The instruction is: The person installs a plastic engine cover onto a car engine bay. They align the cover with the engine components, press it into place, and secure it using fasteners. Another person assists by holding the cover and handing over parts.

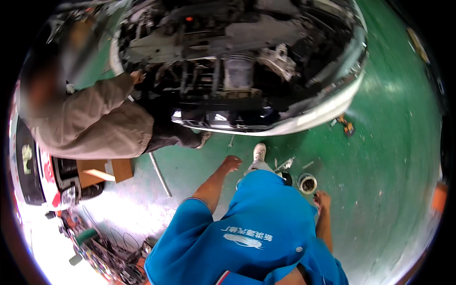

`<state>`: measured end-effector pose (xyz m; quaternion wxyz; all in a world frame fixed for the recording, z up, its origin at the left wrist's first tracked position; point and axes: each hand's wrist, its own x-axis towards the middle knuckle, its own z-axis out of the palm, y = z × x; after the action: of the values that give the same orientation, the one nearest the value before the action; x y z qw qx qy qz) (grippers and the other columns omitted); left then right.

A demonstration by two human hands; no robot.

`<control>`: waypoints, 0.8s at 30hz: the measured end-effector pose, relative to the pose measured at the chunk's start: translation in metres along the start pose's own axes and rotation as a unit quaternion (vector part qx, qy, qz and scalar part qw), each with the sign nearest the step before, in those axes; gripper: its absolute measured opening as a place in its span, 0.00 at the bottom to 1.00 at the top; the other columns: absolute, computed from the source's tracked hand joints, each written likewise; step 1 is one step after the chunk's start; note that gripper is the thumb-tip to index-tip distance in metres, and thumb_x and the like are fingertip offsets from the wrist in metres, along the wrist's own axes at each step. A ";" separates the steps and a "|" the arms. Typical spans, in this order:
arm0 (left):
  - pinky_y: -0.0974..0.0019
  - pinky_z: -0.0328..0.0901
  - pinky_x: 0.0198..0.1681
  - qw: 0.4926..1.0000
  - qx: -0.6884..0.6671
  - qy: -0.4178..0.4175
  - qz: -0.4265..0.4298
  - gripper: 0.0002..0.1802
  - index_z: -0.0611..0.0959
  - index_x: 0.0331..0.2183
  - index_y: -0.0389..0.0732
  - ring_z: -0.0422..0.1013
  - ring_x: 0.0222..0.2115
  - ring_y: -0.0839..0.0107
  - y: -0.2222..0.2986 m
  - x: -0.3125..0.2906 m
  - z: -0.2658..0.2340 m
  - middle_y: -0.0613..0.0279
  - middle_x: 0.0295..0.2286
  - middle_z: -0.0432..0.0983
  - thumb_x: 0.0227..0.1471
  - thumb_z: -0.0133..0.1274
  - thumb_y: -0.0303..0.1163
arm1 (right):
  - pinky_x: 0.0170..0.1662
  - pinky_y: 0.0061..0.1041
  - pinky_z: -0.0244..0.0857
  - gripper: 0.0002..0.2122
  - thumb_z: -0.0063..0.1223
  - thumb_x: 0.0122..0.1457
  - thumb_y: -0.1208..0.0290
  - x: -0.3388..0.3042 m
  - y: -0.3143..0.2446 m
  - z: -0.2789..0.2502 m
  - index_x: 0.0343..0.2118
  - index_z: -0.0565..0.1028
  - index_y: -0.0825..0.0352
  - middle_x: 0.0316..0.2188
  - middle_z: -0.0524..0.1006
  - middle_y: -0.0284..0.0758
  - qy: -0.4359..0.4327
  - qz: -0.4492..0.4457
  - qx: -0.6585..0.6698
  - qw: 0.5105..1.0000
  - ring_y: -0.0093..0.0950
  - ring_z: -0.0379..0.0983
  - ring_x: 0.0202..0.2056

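Observation:
My left hand (pixel 232 163) hangs in front of the blue shirt, its fingers loosely bent and apart, with nothing seen in it. Out to the right, my right hand (pixel 323 199) has its fingers curled; whatever they hold, if anything, is too small to make out. Just beyond it on the floor stands a round pale tub (pixel 308 183) with dark contents. Ahead of me is the front of a white car (pixel 313 116) with its engine bay (pixel 237 71) exposed. Neither hand touches the car.
A co-worker in a brown jacket (pixel 95 118) leans over the car's left side, a hand (pixel 137 76) at its edge. A yellow-black power tool (pixel 349 127), a metal bar (pixel 160 175) and a wrench (pixel 231 141) lie on the green floor. A cardboard box (pixel 121 170) sits left.

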<state>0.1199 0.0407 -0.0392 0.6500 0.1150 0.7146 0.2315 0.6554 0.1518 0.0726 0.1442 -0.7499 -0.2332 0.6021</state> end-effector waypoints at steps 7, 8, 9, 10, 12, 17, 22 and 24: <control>0.66 0.68 0.26 0.999 0.022 0.011 -0.026 0.16 0.84 0.42 0.40 0.75 0.26 0.70 0.020 -0.014 0.005 0.62 0.34 0.81 0.56 0.59 0.41 | 0.27 0.22 0.67 0.08 0.58 0.61 0.65 -0.008 -0.005 0.000 0.33 0.78 0.65 0.25 0.78 0.32 0.040 -0.020 -0.030 0.999 0.22 0.73 0.24; 0.65 0.68 0.29 0.999 0.043 0.011 -0.031 0.17 0.83 0.43 0.40 0.76 0.28 0.69 0.026 -0.018 0.008 0.61 0.35 0.81 0.57 0.59 0.41 | 0.26 0.21 0.66 0.08 0.57 0.61 0.66 -0.005 0.000 -0.001 0.33 0.78 0.65 0.25 0.77 0.32 0.050 -0.018 -0.026 0.998 0.22 0.72 0.24; 0.64 0.69 0.31 0.997 0.063 0.014 -0.035 0.18 0.83 0.44 0.40 0.76 0.30 0.69 0.032 -0.024 0.008 0.60 0.37 0.81 0.57 0.58 0.41 | 0.25 0.21 0.65 0.07 0.57 0.61 0.67 -0.003 0.002 0.000 0.33 0.78 0.65 0.24 0.77 0.32 0.049 -0.019 -0.016 0.998 0.21 0.72 0.23; 0.62 0.69 0.34 0.995 0.084 0.019 -0.040 0.19 0.82 0.46 0.39 0.76 0.31 0.68 0.037 -0.030 0.006 0.59 0.38 0.81 0.58 0.58 0.41 | 0.24 0.21 0.65 0.06 0.57 0.60 0.68 -0.002 0.005 0.003 0.32 0.78 0.65 0.23 0.76 0.31 0.045 -0.020 -0.006 0.999 0.21 0.71 0.23; 0.61 0.69 0.37 0.994 0.103 0.009 -0.035 0.20 0.81 0.48 0.40 0.77 0.33 0.66 0.048 -0.036 0.004 0.59 0.40 0.81 0.58 0.57 0.42 | 0.24 0.21 0.64 0.06 0.58 0.60 0.68 0.001 0.013 0.005 0.32 0.78 0.66 0.22 0.75 0.31 0.046 -0.036 0.011 0.998 0.21 0.71 0.22; 0.59 0.70 0.41 0.990 0.135 -0.008 -0.032 0.21 0.79 0.51 0.40 0.77 0.37 0.65 0.076 -0.048 0.000 0.59 0.41 0.80 0.60 0.55 0.41 | 0.23 0.25 0.66 0.10 0.59 0.56 0.68 0.027 0.076 0.001 0.34 0.81 0.70 0.23 0.79 0.34 0.058 -0.040 0.064 0.995 0.24 0.73 0.20; 0.61 0.71 0.40 0.980 0.195 0.022 -0.023 0.18 0.80 0.49 0.41 0.79 0.35 0.67 0.102 -0.057 -0.007 0.60 0.40 0.81 0.61 0.54 0.40 | 0.29 0.26 0.71 0.12 0.59 0.54 0.67 0.025 0.113 0.010 0.36 0.82 0.72 0.26 0.82 0.38 0.100 -0.036 0.056 0.993 0.26 0.77 0.23; 0.68 0.68 0.30 0.985 0.171 0.015 -0.020 0.17 0.79 0.47 0.38 0.76 0.29 0.69 0.110 -0.060 -0.006 0.59 0.36 0.79 0.60 0.55 0.37 | 0.33 0.32 0.72 0.09 0.60 0.50 0.69 0.034 0.141 0.012 0.33 0.82 0.67 0.26 0.82 0.38 0.112 -0.042 0.058 0.991 0.32 0.80 0.28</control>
<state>0.1071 0.1072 0.0665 0.6143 0.2068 0.7556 0.0946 0.6738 0.0493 -0.0288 0.2380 -0.7922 -0.2114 0.5207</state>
